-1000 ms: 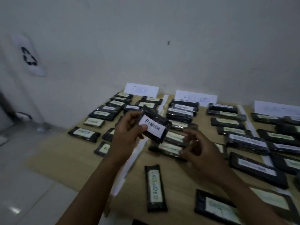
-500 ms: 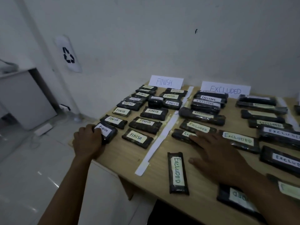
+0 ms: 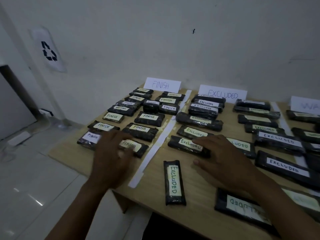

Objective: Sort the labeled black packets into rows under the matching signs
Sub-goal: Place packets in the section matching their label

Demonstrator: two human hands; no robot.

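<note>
Hands flat, fingers spread, gripping nothing: left hand (image 3: 112, 160) over FINISH packet (image 3: 133, 147), right hand (image 3: 223, 158) on EXCLUDED packet (image 3: 185, 144).

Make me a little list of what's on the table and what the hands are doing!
table: wooden
signs: FINISH sign, EXCLUDED sign, a third cut off at the right edge
divider: paper strip between the two sections
odd one: WAITING packet in the FINISH rows
turned one: EXCLUDED packet lying lengthwise, alone near the front
left hand: open, over the front FINISH packet
right hand: open, flat on front EXCLUDED packets
</note>
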